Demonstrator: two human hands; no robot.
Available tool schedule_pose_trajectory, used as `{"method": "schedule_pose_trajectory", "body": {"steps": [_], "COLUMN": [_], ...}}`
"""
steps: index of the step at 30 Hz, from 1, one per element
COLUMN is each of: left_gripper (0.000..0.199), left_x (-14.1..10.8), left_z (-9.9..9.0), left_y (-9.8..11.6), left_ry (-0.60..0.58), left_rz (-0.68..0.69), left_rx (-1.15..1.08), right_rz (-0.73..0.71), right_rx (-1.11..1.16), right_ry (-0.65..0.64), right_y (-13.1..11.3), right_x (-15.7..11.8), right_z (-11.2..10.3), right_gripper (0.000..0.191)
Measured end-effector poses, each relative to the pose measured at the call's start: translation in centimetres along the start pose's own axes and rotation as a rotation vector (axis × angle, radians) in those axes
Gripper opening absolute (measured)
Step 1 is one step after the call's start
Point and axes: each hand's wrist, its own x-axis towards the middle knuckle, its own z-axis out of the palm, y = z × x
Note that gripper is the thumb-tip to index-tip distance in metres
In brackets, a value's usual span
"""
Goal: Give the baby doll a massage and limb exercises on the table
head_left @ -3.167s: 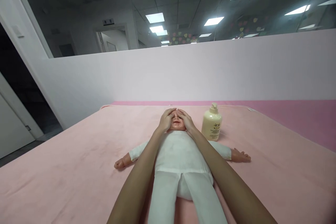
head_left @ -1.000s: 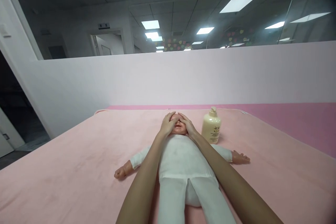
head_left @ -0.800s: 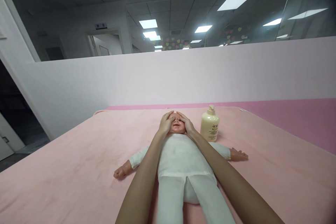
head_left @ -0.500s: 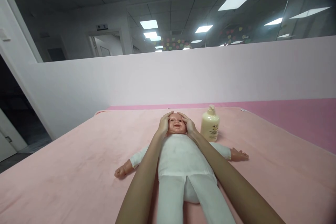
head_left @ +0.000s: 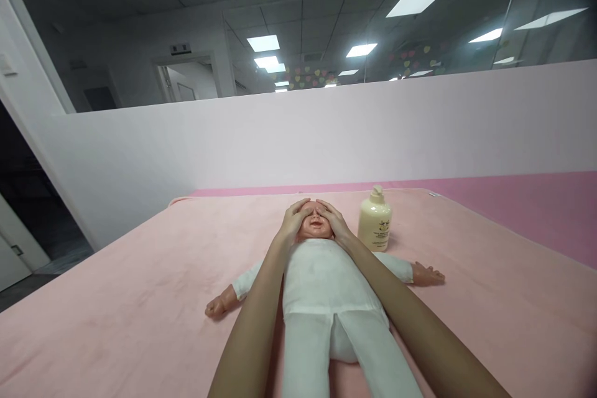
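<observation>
A baby doll in a white outfit lies on its back on a pink blanket, arms spread wide and head at the far end. Against one side of the doll's head rests my left hand, fingers stretched along the forehead. My right hand lies on the other side in the same way. Both thumbs cross the face and cover the eyes, while the nose and mouth show between them. Neither hand is closed; the palms touch the cheeks.
A pale yellow pump bottle stands upright just right of the doll's head, near my right wrist. Behind the blanket rises a white low wall with glass above. A pink surface runs along the right and back.
Both thumbs have moved inward from beside the eyes to over them, so the doll's eyes are now covered. Doll and bottle stay in place.
</observation>
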Motion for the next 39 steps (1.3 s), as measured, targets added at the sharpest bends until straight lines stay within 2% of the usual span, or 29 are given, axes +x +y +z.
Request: {"method": "schedule_pose_trajectory", "body": {"steps": [9,17,25,32,36,39], "left_gripper": [0.043,0.038,0.043,0.043,0.045,0.040], "left_x": [1.0,0.8,0.3,0.9,1.2,1.0], "left_z": [-0.1,-0.1,-0.1,-0.2,-0.3,-0.2], "left_y": [-0.6,-0.8,-0.6,-0.6,-0.7,-0.8], "left_ry": [0.042,0.025,0.010,0.025,0.039,0.037], "left_rz": [0.051,0.049,0.016,0.020,0.028,0.025], "left_rx": [0.037,0.023,0.015,-0.017,-0.011,-0.009], "right_rz": [0.039,0.073,-0.005,0.041,0.104,0.058], "right_rx": [0.049,0.085,-0.025,0.062,0.096,0.081], "right_ry": [-0.016,-0.018,-0.013,-0.015,0.014,0.014], "right_y": [0.2,0.4,0.0,0.2,0.2,0.1], "right_x": [0.4,0.6,0.0,0.4,0.3,0.2], "right_z": [-0.2,-0.4,0.0,-0.3,-0.2,-0.1], "right_gripper": [0.034,0.040,0.043,0.034,0.038,0.035]}}
